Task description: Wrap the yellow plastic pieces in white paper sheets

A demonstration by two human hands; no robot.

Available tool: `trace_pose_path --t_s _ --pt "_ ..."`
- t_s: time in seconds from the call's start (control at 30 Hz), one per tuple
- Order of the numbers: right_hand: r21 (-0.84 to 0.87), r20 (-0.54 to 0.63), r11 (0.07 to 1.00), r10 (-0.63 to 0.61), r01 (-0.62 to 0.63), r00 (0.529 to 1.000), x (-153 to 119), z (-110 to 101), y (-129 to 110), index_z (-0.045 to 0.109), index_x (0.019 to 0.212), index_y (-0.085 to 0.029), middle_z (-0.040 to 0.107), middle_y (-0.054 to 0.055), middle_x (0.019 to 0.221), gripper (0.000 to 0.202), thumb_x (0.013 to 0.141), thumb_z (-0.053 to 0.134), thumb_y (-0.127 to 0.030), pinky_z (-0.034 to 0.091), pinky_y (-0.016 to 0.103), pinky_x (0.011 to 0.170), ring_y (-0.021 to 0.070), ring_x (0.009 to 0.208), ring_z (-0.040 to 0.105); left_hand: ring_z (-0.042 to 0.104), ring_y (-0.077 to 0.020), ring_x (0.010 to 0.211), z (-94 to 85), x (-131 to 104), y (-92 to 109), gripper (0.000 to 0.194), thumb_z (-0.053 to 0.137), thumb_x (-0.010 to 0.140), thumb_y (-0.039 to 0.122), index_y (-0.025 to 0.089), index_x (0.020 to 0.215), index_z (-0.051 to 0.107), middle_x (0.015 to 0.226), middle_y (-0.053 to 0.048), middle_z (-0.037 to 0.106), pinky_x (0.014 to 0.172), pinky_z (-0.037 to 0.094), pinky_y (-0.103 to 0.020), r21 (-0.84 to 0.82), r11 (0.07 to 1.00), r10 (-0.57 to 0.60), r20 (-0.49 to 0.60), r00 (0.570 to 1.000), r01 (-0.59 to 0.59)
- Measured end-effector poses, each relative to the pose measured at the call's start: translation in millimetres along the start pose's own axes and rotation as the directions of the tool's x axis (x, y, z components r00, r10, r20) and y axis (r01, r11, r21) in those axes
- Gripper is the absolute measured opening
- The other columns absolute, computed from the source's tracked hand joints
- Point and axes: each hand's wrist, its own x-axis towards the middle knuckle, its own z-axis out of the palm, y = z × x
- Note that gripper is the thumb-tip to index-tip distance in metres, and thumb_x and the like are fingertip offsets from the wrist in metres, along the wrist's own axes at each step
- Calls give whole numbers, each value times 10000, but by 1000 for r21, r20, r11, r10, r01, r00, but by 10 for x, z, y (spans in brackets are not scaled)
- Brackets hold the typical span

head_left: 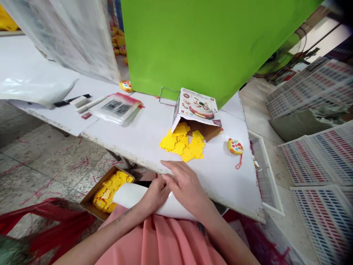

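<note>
My left hand (pixel 156 195) is curled closed beside the white curved piece (pixel 129 195) across my lap; what it holds, if anything, is hidden. Touching it, my right hand (pixel 185 184) has its fingers extended toward the table edge, thumb against the left hand. Beyond them, small yellow pieces (pixel 180 144) lie in a loose pile at the mouth of a tipped printed box (pixel 197 106). A round yellow toy (pixel 235 146) with coloured dots and a red string rests to the right.
White table (pixel 149 121) with its chipped front edge before me. Carton (pixel 96 191) of yellow pieces at lower left. Plastic bags (pixel 117 108) and a dark-handled tool (pixel 72 100) at left. Green panel (pixel 193 44) behind. White crates (pixel 317 158) on the right.
</note>
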Motion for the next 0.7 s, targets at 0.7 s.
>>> trace_pose_path --t_s 0.7 --pt "-118 125 962 259 -245 958 -427 -492 726 585 1045 -251 607 27 1000 222 839 520 -202 397 360 866 196 979 522 535 -154 646 -338 146 358 212 492 806 320 196 746 654 699 -13 633 565 368 -213 466 880 20 151 988 -89"
